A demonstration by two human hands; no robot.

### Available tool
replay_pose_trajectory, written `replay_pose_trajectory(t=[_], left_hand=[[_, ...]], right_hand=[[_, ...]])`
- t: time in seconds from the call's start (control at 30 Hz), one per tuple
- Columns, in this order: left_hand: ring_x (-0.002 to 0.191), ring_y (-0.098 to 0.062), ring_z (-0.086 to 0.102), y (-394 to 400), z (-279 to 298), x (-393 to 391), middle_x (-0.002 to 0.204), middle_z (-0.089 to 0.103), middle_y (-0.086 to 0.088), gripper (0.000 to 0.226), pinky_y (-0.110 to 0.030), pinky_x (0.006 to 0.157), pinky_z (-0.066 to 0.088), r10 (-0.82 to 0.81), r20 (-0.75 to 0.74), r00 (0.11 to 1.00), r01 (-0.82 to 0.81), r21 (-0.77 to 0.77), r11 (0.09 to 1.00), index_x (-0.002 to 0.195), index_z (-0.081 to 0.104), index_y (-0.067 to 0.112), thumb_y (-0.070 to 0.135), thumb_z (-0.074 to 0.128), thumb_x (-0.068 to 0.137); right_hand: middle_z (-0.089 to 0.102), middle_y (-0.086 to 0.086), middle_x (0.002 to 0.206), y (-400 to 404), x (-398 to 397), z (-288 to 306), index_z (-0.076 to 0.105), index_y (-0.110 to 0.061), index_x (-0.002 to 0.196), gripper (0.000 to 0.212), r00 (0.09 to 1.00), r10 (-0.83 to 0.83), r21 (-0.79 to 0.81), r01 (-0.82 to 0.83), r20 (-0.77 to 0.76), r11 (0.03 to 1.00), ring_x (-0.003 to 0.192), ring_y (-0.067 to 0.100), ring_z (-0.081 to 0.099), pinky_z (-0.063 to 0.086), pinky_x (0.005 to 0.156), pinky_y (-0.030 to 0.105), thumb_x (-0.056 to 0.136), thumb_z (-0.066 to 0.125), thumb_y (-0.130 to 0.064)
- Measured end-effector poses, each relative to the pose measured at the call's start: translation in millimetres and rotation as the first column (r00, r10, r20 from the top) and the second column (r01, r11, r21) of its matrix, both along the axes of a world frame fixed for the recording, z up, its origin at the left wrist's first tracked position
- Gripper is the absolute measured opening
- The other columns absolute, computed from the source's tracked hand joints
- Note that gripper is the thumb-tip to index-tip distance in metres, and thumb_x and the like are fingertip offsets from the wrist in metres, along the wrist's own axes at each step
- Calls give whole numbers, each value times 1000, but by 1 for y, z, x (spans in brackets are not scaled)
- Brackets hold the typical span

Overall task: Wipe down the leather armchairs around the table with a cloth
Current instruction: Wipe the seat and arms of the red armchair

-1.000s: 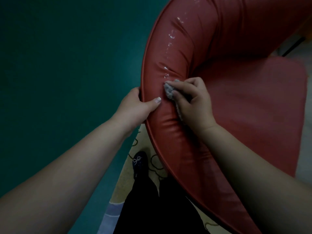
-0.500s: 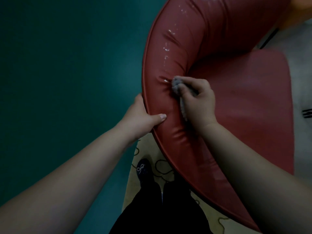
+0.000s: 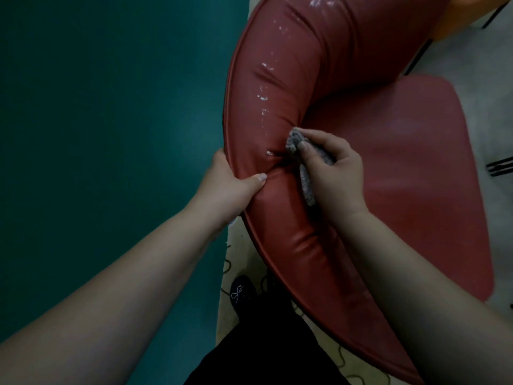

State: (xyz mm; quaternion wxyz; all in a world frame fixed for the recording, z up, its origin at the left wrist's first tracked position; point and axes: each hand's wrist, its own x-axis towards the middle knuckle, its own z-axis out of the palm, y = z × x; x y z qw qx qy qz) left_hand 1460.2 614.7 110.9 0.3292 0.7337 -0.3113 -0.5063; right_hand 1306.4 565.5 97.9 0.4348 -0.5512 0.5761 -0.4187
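At frame centre the right hand [image 3: 333, 173] bunches a grey cloth [image 3: 295, 140] against the red leather armchair [image 3: 291, 65] backrest crease. The left hand [image 3: 230, 184] grips the backrest's outer piped edge, thumb on top. Teal floor [image 3: 111, 107] lies open at left; the seat [image 3: 416, 176] spreads right.

Teal wall [image 3: 111, 120] filling the left; patterned cream rug [image 3: 244, 262] near; dark shoe [image 3: 242, 293] with a bow; pale floor [image 3: 483, 65] far right.

Both hands [image 3: 233, 182] [image 3: 333, 173] curled, arms outstretched
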Motion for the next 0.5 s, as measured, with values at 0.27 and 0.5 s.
replay_pose_trajectory(t=[0.27, 0.5], left_hand=[[110, -19, 63, -3, -8, 0, 123, 64, -1, 73, -43, 100, 49, 2, 53, 999, 0, -29, 1000, 135, 48, 16, 33, 71, 68], [109, -22, 64, -4, -11, 0, 120, 66, -3, 70, -45, 98, 49, -37, 87, 995, 42, -52, 998, 131, 51, 18, 39, 69, 67]], right_hand=[[44, 9, 94, -22, -9, -12, 72, -15, 101, 24, 908, 340, -133, -379, -246, 916, 88, 12, 50, 41, 84, 12, 81, 70, -4], [45, 7, 95, -23, 7, -12, 74, -15, 97, 17, 864, 428, -310, -497, -267, 811, 89, 9, 49, 41, 85, 12, 80, 70, -13]])
